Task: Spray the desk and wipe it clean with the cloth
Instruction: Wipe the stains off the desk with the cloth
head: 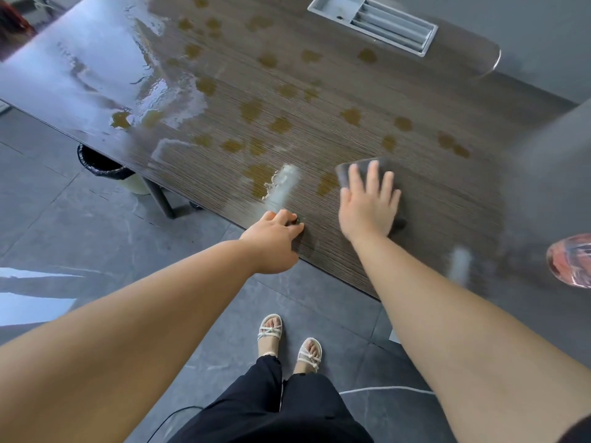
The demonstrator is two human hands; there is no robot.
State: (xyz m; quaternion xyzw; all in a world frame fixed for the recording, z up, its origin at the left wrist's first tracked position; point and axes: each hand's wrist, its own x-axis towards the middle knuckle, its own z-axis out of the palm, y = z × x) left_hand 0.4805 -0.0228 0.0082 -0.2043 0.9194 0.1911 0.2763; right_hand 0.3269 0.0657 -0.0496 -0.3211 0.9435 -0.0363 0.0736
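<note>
The counter [319, 100] is dark wood grain and it carries many brown stains [281, 124] over its middle and right part, while the far left part is wet and shines. The right hand [367, 203] lies flat on a grey cloth [358, 167] near the near edge of the counter, with the fingers [372, 175] spread open and pressing on it; the cloth shows beyond the fingertips and a little beside the palm. The left hand [275, 238] is at the near edge, left of the cloth, and its fingers are curled on a small dark thing that I cannot identify. A pale blurred streak [283, 187] lies on the counter just beyond this hand. At the far side a grey recessed tray [374, 22] sits in the counter. Under the left part stands a bin [105, 167] with a black bag. A pink object [572, 260] shows at the right edge.
</note>
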